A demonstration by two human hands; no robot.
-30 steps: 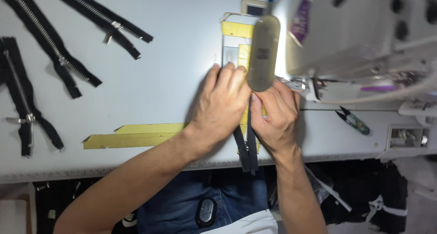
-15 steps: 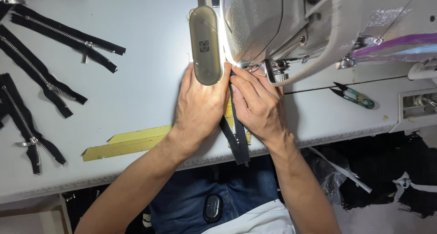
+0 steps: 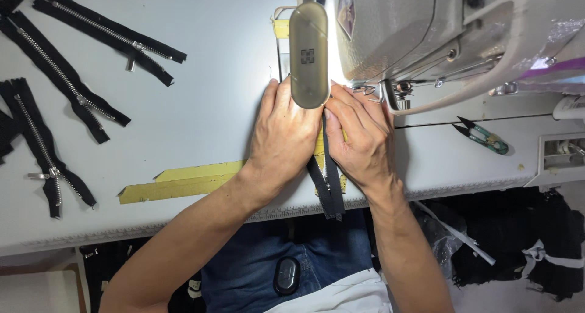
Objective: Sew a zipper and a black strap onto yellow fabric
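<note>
The zipper (image 3: 327, 185) under the hands was black with silver teeth, lying on a yellow strip (image 3: 183, 180). Far left, spare zippers (image 3: 79, 93) were black too. The table (image 3: 201, 75) was pale grey, the sewing machine (image 3: 414, 26) off-white, the snips (image 3: 484, 137) green-handled, the lamp (image 3: 308, 54) olive.

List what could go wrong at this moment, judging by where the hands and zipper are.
The right hand has its fingertips very near the presser foot, so a finger could get caught. The lamp hides part of the left hand, which may make guiding the zipper harder. The zipper's tail hangs over the table edge and might drag it off line.
</note>
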